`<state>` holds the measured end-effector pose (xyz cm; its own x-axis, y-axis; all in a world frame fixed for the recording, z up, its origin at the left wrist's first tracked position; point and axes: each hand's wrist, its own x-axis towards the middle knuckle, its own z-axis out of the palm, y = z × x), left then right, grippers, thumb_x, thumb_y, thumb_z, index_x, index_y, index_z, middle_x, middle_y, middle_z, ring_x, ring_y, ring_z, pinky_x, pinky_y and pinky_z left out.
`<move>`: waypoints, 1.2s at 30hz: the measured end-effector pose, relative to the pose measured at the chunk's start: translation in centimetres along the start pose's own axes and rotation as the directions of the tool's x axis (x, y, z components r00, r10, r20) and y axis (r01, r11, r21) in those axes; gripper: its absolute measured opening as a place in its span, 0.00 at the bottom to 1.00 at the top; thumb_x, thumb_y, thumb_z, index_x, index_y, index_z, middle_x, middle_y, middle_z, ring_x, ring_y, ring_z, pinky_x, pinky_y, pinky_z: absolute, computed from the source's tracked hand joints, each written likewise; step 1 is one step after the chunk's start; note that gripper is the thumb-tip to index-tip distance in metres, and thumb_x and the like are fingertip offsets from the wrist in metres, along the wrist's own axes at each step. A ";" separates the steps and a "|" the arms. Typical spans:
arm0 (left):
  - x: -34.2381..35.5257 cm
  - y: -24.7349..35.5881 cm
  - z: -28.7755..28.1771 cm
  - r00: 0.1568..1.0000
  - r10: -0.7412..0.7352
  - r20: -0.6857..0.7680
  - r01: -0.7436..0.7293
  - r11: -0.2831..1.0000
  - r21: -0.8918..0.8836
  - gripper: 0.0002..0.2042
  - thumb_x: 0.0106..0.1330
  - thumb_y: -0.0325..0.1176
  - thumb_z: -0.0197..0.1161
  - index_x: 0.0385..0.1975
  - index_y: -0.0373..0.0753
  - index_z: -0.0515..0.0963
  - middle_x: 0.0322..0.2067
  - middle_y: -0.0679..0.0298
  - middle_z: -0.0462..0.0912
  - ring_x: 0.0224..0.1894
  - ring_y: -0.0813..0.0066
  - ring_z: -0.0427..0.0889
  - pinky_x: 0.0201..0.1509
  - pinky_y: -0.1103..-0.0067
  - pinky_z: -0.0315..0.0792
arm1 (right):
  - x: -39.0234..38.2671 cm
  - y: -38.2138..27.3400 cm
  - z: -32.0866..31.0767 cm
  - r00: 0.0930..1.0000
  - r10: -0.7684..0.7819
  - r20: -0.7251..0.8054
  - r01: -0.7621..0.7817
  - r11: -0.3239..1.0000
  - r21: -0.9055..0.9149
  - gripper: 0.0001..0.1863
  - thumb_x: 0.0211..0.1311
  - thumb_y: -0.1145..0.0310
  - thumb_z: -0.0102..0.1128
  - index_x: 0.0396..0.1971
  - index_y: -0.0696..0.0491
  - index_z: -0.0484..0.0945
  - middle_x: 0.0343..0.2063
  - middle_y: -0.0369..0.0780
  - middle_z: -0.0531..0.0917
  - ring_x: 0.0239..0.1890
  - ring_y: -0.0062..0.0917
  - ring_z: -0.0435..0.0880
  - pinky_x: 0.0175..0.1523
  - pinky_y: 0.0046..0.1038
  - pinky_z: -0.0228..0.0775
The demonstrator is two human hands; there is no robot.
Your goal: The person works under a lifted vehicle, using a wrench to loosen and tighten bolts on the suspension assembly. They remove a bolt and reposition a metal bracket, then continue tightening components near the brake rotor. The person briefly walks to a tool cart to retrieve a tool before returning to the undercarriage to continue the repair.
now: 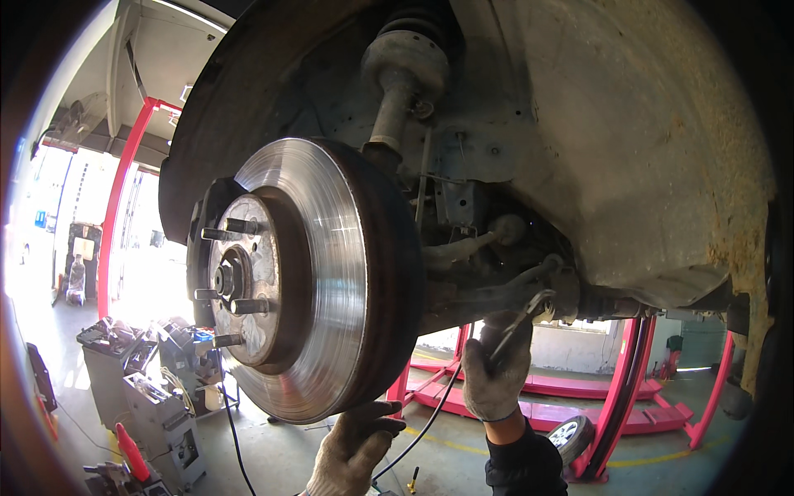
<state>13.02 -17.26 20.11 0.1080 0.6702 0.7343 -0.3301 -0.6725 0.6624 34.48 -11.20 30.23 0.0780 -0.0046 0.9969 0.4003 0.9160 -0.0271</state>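
My right hand (pixel 496 376), in a pale work glove with dark fingers, is closed around a slim metal wrench (pixel 517 326). The wrench slants up and right, its curved head beside the inner end of the suspension arm (pixel 513 289). Just below the lower edge of the shiny brake disc (pixel 331 273) is my gloved left hand (pixel 356 446). Its fingers stretch to the right and hold nothing that I can see; whether they touch the disc I cannot tell. Several wheel studs (pixel 248 306) stick out from the hub around a central nut (pixel 227 279).
A strut (pixel 397 99) rises behind the disc inside the wheel arch (pixel 628 149). Grey wheeled machines (pixel 157 413) stand at lower left. Red lift posts (pixel 616 388) and a loose wheel (pixel 571 438) are beyond my right arm. A black hose (pixel 430 422) hangs between my hands.
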 end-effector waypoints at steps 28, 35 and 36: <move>8.9 1.1 4.9 0.617 0.726 0.303 -0.565 0.140 0.814 0.17 0.77 0.24 0.57 0.64 0.32 0.77 0.62 0.44 0.80 0.63 0.43 0.81 0.69 0.61 0.73 | -3.1 -2.5 1.9 0.993 -0.005 0.116 0.062 0.871 -0.487 0.21 0.61 0.71 0.69 0.53 0.54 0.75 0.40 0.45 0.84 0.35 0.45 0.88 0.34 0.41 0.81; 8.5 1.2 5.1 0.683 0.681 0.262 -0.565 0.267 0.781 0.18 0.79 0.24 0.56 0.66 0.32 0.75 0.63 0.44 0.78 0.66 0.44 0.78 0.70 0.63 0.74 | -2.8 -2.3 2.4 0.995 -0.066 0.071 0.094 0.851 -0.517 0.23 0.60 0.73 0.69 0.56 0.52 0.75 0.40 0.44 0.84 0.34 0.43 0.88 0.34 0.40 0.81; 8.4 1.5 5.3 0.721 0.653 0.233 -0.557 0.345 0.756 0.19 0.79 0.25 0.55 0.67 0.31 0.74 0.64 0.45 0.78 0.66 0.46 0.78 0.70 0.64 0.73 | -2.7 -2.4 2.3 0.994 -0.075 0.077 0.104 0.855 -0.508 0.24 0.60 0.73 0.69 0.57 0.52 0.75 0.40 0.43 0.84 0.33 0.43 0.87 0.34 0.40 0.81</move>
<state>18.35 -14.31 28.11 0.0813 -0.0291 0.9963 0.5347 -0.8423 -0.0682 31.23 -12.52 27.76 -0.0228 -0.0426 0.9988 0.8143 0.5789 0.0433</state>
